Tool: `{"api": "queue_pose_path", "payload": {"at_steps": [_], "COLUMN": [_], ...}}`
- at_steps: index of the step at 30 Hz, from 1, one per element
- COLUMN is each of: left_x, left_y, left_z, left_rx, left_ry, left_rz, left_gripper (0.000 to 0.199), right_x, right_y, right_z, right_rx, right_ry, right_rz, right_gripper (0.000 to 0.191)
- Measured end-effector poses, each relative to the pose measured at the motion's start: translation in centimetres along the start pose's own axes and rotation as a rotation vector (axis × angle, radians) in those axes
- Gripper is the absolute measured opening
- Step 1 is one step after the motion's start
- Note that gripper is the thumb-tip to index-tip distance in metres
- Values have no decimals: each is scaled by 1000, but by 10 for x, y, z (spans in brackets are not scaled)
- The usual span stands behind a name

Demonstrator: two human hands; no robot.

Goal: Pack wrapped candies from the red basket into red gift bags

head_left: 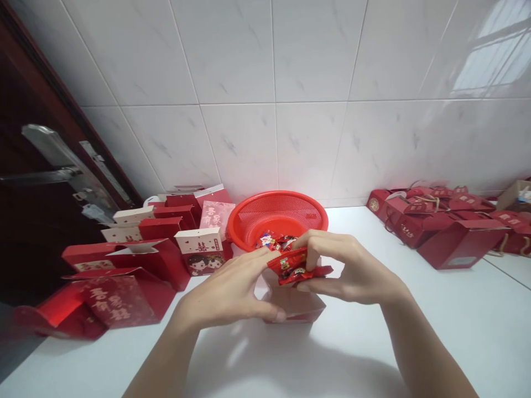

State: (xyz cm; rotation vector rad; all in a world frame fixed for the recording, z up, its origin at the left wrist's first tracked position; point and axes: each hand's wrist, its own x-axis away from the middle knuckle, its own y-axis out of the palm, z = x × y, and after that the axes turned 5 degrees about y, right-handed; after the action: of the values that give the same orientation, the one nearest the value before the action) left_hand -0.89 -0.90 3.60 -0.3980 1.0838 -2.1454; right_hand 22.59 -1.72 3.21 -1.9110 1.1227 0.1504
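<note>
In the head view, a small red box stands in front of me on the white tabletop, its top open and its inside pale. My left hand grips the box from the left, thumb along its near wall, fingers partly hidden behind red wrappers. Above the opening, my right hand pinches shiny red candy packets between thumb and fingers. How many packets it holds I cannot tell. Just behind is a red plastic colander with several wrapped candies in it.
Left of the colander stand several red and white gift boxes with open tops. Several closed red boxes with cord handles sit along the wall at right. A tiled wall rises behind, and a dark door is at far left.
</note>
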Motion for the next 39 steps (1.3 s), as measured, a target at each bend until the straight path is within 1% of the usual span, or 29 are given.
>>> {"api": "queue_pose_path", "payload": {"at_steps": [2,4,7,9,11,15,17,20,23,27,31,33,36,39], "left_x": [1,2,1,0,1,4,6,8,9,8,6,6,5,4], "left_y": [1,1,0,0,1,3,4,5,6,6,5,5,5,6], "left_z": [2,3,2,-1,-3,-2,0,1,-1,-2,0,2,1,-3], "left_rx": [-7,-3,-14,-34,-55,-72,-77,-84,-79,-84,-58,-54,-70,-81], "left_ry": [9,23,9,-16,-36,-50,-55,-58,-22,16,-31,-40,-23,-6], "left_rz": [0,-10,-29,-29,-25,-30,-31,-32,-16,5,4,6,15,28], "left_gripper": [53,48,36,33,34,36,36,37,40,38,34,33,35,44], "right_x": [1,1,1,1,2,4,4,6,8,10,11,11,12,13], "right_y": [3,8,13,14,13,8,7,8,9,12,18,23,27,26], "right_z": [-2,-2,0,1,-1,-9,-14,-21,-23,-23,-23,-25,-27,-26], "right_rx": [15,-8,-14,35,109,207,227,288,323,336,479,550,618,662], "right_ry": [-29,-82,-124,-99,-60,28,71,108,98,63,29,34,61,95], "right_rz": [36,68,27,-33,-85,-203,-234,-237,-259,-265,-276,-278,-255,-209], "right_gripper": [27,26,26,25,24,20,20,14,10,10,16,18,15,13]}}
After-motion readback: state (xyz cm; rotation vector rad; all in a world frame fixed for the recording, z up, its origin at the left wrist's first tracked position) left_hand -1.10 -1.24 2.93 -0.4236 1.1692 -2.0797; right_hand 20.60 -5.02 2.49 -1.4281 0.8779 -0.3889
